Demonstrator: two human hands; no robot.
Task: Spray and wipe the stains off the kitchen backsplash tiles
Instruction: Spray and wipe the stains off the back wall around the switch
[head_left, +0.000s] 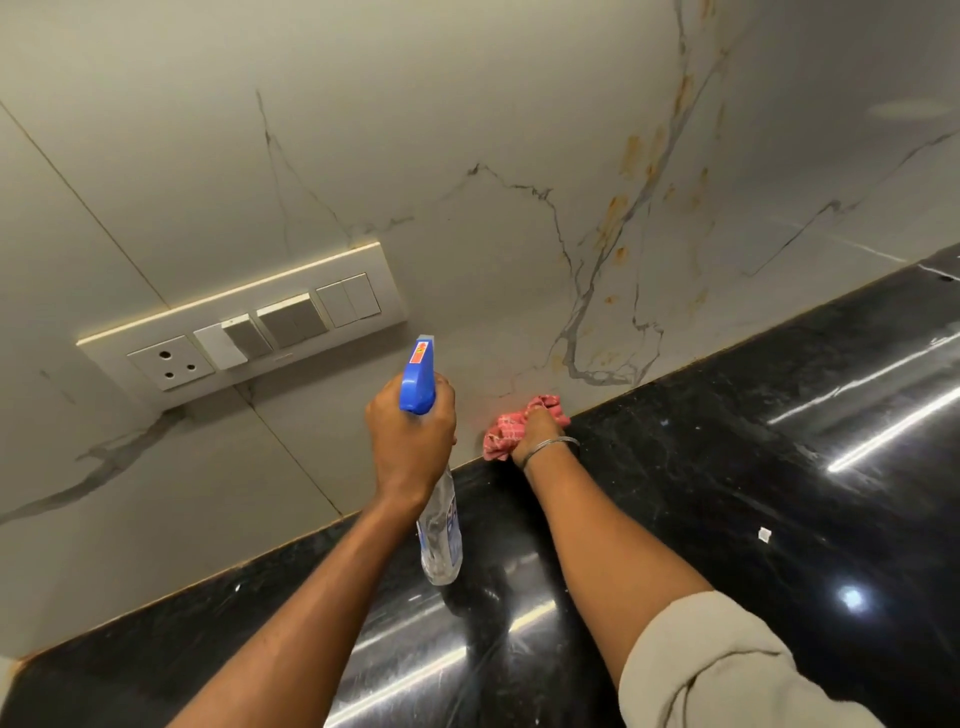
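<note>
Head view, switch panel (244, 322) on backsplash tiles (467, 130), below it left hand (410, 447) grips spray bottle (418, 382), right hand (540, 431) clutches pink cloth (506, 431) lower-right.

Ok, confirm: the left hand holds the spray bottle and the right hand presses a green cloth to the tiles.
The cloth is pink, not green, as the head view shows. The left hand holds the spray bottle; the right hand presses it to the tiles.
</note>
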